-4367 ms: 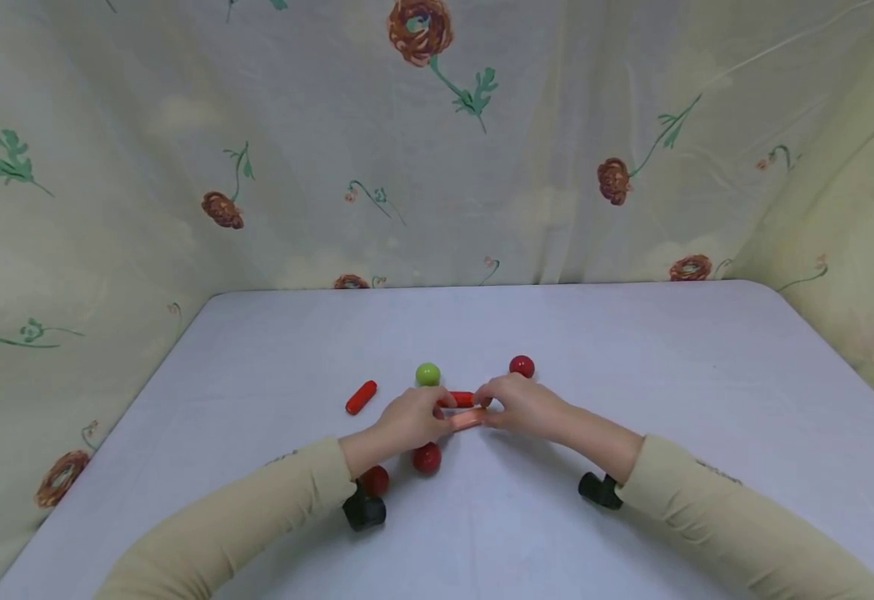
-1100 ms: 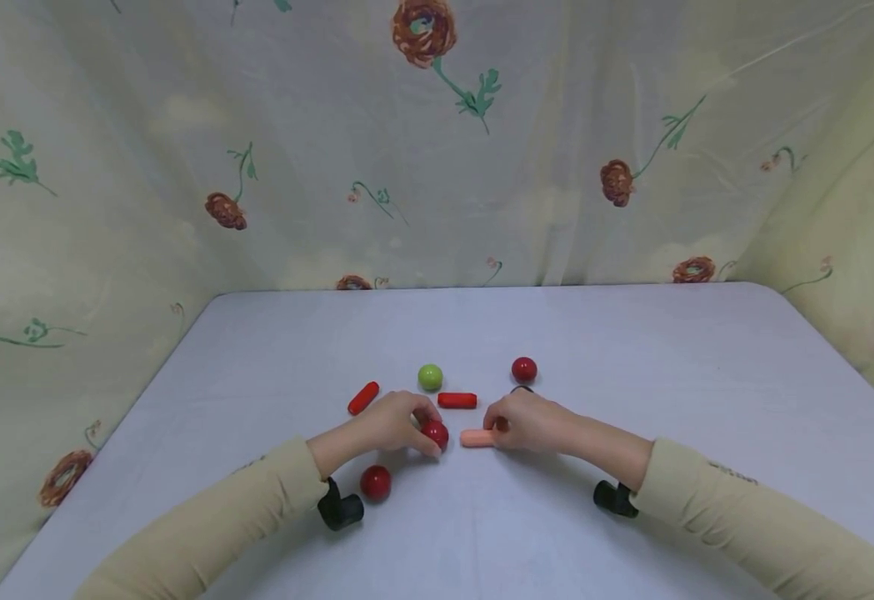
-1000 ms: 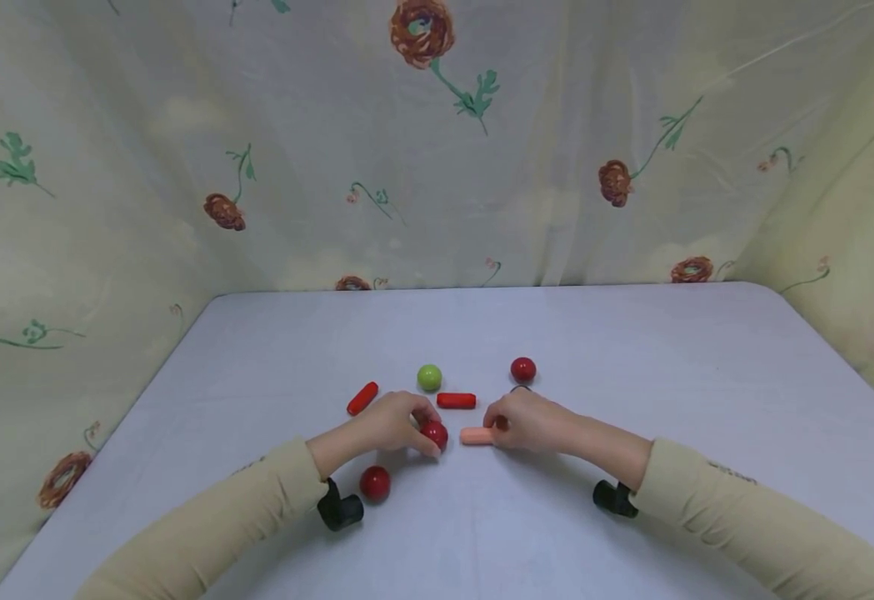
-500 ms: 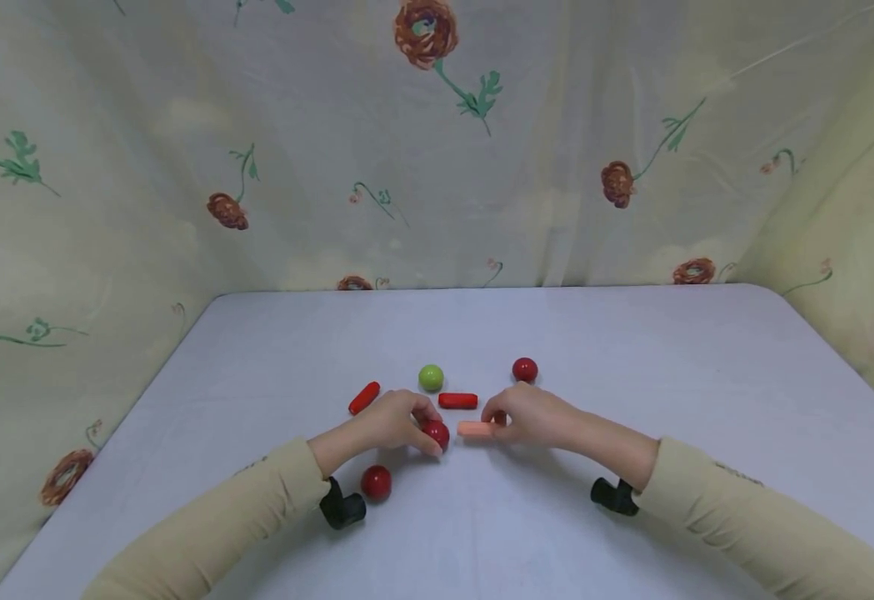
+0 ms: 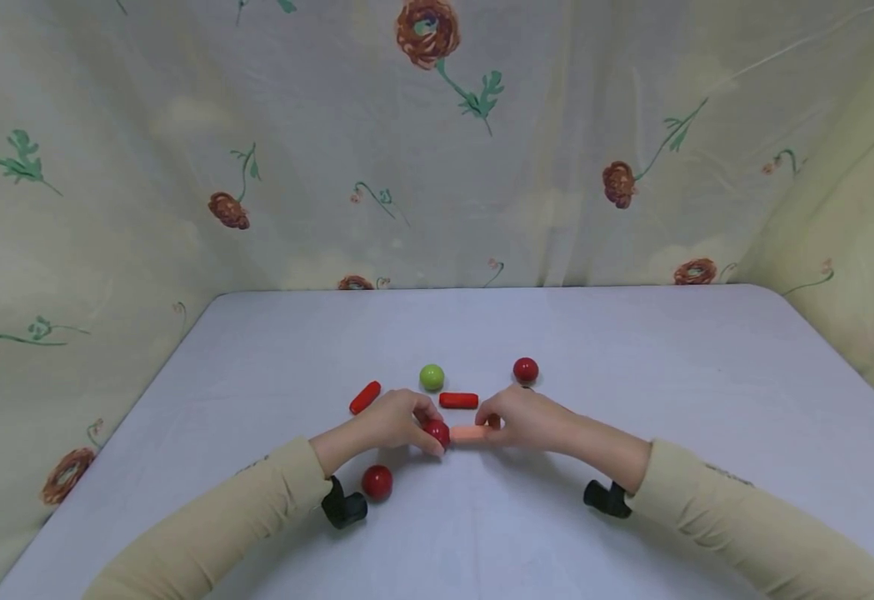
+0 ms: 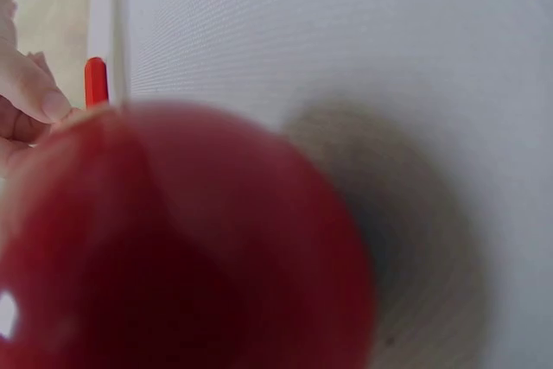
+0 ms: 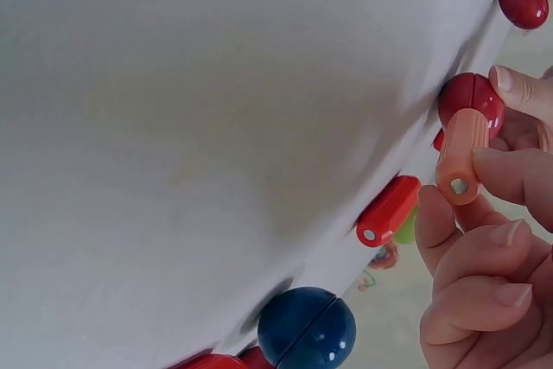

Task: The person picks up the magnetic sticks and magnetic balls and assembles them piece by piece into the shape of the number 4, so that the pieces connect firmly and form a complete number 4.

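My left hand (image 5: 395, 419) pinches a red ball (image 5: 437, 434) between thumb and fingers at the table's middle. From the right, my right hand (image 5: 530, 417) holds a peach-coloured magnetic rod (image 5: 469, 434) between thumb and fingertips. In the right wrist view, the rod (image 7: 463, 149) lies end-on against the held red ball (image 7: 471, 97), with a round metal spot on its near end. Just behind the hands lies a red rod (image 5: 458, 401). A large blurred red ball (image 6: 190, 239) fills much of the left wrist view.
Beyond the hands are a green ball (image 5: 432, 377), a red ball (image 5: 526, 370) and a slanted red rod (image 5: 365, 397). Another red ball (image 5: 377, 482) rests by my left wrist. The right wrist view shows a blue ball (image 7: 307, 327), mostly hidden from the head view.
Earlier both hands held the peach rod together. My left hand then took the red ball and stayed put. My right hand has moved the rod left until its end meets the ball.
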### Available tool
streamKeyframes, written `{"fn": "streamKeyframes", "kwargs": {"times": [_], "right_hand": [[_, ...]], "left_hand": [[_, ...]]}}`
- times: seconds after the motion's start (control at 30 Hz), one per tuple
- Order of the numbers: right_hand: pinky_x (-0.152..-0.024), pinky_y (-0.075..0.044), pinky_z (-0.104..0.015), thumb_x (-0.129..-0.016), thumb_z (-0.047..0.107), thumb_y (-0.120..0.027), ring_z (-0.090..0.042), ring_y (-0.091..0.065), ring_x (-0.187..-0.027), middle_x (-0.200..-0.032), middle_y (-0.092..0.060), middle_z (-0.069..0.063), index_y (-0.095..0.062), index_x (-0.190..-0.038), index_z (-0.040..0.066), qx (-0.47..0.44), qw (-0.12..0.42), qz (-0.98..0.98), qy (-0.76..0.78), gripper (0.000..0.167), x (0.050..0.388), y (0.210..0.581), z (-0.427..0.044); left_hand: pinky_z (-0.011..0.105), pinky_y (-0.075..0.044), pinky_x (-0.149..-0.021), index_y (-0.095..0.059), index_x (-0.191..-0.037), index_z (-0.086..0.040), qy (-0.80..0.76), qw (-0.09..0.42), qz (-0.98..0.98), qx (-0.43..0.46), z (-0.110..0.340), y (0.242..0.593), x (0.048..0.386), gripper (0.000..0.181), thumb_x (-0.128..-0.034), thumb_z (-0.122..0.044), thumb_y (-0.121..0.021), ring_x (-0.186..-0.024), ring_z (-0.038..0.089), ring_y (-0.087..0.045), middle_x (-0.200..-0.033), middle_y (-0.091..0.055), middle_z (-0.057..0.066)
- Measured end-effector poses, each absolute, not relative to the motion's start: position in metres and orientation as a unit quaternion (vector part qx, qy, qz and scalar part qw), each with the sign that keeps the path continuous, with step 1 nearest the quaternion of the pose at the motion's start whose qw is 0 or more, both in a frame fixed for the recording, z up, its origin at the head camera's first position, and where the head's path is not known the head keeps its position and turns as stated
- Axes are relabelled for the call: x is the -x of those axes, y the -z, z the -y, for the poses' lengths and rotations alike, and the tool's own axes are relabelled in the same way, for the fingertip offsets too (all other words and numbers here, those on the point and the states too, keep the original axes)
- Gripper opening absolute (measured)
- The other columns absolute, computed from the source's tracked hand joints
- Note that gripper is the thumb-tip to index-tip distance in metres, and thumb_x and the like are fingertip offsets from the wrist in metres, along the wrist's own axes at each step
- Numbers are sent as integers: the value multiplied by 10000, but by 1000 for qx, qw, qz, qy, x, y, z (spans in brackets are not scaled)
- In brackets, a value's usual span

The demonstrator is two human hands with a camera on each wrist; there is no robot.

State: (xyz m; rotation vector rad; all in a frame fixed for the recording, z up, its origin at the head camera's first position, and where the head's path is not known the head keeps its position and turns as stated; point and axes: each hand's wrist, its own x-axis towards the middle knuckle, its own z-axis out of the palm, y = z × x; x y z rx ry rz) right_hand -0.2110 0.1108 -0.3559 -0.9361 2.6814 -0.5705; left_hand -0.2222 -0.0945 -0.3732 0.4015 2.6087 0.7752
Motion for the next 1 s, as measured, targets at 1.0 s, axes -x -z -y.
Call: {"fn": "streamKeyframes", "kwargs": {"times": [1.0], "right_hand": [[-673,-496,-226,-802,106,-683,-111,-550,-734,-842,-659,-10,-683,-994,41,289,113,-928,207,203,215,353,-116]], "left_hand": [[287,-484,-685,-654,-1036,-192,-284,211,-923,-148,99,374,228,320,-738,-234,-762,-871,160,-529,-913,-612,-2]]}}
